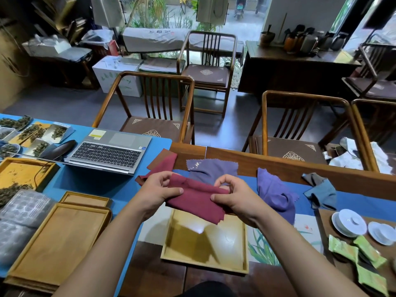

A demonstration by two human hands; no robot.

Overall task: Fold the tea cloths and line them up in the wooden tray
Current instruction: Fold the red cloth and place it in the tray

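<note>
The maroon cloth (194, 195) hangs in the air directly above the far edge of the wooden tray (244, 245), its long axis running left to right between the two hands. The left hand (157, 190) pinches its left part between thumb and fingers; the right hand (230, 195) pinches its right end the same way, so each grip is pressed onto fabric. The tray lies just below and toward the person, equally near both hands, so lowering the cloth looks like a short drop once the fold is done. The tray holds nothing yet. Beyond the tray, on the table, lie a blue-violet cloth (214, 168), a purple cloth (273, 190) to its right, and a grey-blue cloth (321, 190) further right, all unfolded.
</note>
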